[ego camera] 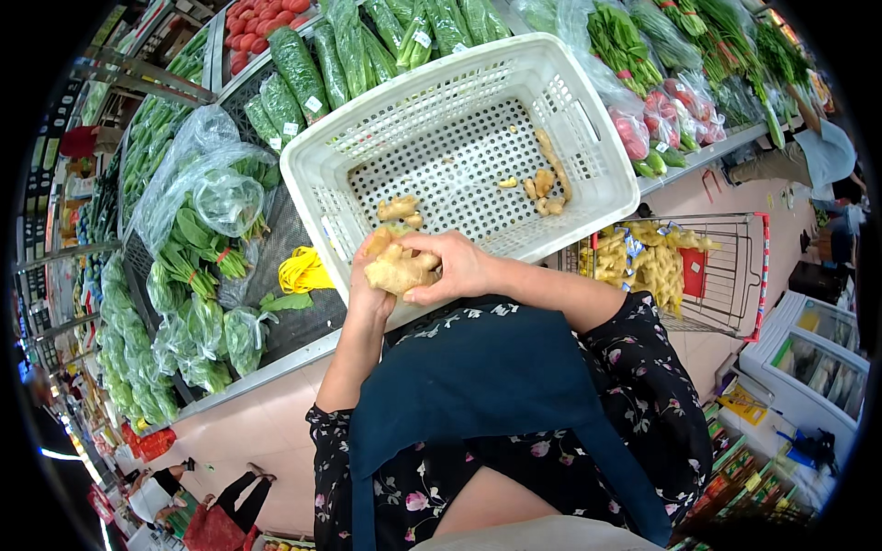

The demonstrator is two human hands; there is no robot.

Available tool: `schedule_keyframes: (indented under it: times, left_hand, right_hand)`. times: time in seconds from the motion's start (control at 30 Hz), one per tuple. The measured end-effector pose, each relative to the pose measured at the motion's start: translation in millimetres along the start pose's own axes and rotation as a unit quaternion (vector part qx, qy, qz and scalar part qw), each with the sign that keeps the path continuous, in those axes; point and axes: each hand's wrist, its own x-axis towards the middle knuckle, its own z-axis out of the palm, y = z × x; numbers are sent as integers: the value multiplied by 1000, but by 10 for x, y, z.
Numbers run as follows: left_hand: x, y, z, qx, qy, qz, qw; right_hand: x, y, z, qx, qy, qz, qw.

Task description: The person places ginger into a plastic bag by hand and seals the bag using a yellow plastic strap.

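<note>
Both of my hands meet over the near rim of a white perforated plastic crate (303, 162). My left hand (365, 293) cradles a knobbly piece of ginger root (398, 270) from the left, and my right hand (458, 265) grips it from the right with thumb and fingers. Part of the ginger is hidden by my fingers. Inside the crate, just beyond my hands, lies a small ginger piece (397, 207). More ginger pieces (544, 183) rest against the crate's right wall, with a small broken bit (508, 182) beside them.
The crate sits on a produce display among wrapped leafy greens (207, 241), bagged cucumbers (296, 69) and tomatoes (258, 27). Yellow bands (303, 270) lie left of it. A shopping cart (730, 275) holding bagged ginger (634, 258) stands at right. Other people (220, 513) are farther off.
</note>
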Motion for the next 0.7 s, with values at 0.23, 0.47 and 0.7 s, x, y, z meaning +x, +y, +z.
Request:
schedule_keyframes:
  times: [0.23, 0.47, 0.7]
  left_hand:
    - [73, 133, -189, 99, -73, 8, 992]
    - [55, 295, 7, 31, -47, -65, 996]
    - [-122, 398, 24, 183, -63, 52, 980]
  right_hand:
    - [-37, -234, 32, -122, 71, -169, 975]
    - [5, -219, 143, -159, 69, -198, 965]
    - [-13, -125, 122, -87, -33, -26, 995]
